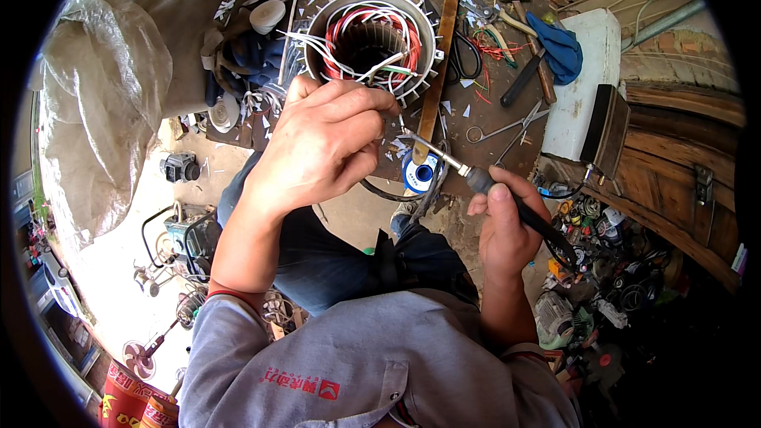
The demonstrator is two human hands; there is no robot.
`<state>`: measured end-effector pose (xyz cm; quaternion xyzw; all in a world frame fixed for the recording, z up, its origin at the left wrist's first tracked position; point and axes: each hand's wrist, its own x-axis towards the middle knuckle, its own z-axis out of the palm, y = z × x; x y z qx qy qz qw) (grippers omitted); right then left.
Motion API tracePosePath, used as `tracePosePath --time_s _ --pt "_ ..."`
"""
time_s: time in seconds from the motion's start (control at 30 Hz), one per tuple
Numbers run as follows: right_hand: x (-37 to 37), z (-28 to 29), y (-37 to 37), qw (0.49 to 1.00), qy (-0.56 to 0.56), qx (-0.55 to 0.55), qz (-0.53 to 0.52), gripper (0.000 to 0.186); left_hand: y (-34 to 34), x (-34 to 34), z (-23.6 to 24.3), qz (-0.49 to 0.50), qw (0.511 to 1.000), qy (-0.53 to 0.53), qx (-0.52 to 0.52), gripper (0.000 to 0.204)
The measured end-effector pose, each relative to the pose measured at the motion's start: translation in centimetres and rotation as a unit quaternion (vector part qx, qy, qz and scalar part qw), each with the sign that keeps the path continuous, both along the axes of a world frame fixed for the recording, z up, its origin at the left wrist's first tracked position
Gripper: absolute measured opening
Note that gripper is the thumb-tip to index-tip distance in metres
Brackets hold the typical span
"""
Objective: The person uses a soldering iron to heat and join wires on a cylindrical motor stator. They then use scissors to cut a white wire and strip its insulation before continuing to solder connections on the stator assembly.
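Observation:
My right hand is wrapped around the black handle of a soldering iron, whose metal shaft points up and left. Its tip lies just below the fingertips of my left hand. Those fingers are pinched together, but what they hold is hidden. Right behind them stands a round metal motor stator with bundled red and white wires inside. White and green wire ends cross its opening. Under the iron is a blue and white solder spool at the bench's near edge.
A worn wooden strip lies beside the stator on the bench. Farther right are scissors, a hammer, a blue cloth and a black box. Plastic sheeting hangs at left. Motor parts crowd the lower right.

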<state>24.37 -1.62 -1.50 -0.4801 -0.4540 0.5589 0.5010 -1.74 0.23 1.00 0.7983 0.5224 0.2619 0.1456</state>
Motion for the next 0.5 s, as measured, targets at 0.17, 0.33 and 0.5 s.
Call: tracePosePath --time_s 0.17,0.33,0.5 --pt "-0.02 -0.22 0.04 0.999 0.028 -0.02 -0.004 0.022 0.02 -0.08 -0.1 -0.002 1.0 -0.005 -0.003 0.016" --pt "-0.03 -0.27 0.07 0.999 0.038 -0.017 0.0 0.022 0.06 -0.08 -0.04 -0.003 1.0 -0.007 -0.003 0.016" --pt "-0.04 -0.14 -0.03 1.0 0.015 -0.006 0.002 0.022 0.06 -0.13 -0.06 -0.003 1.0 -0.007 -0.007 0.016"
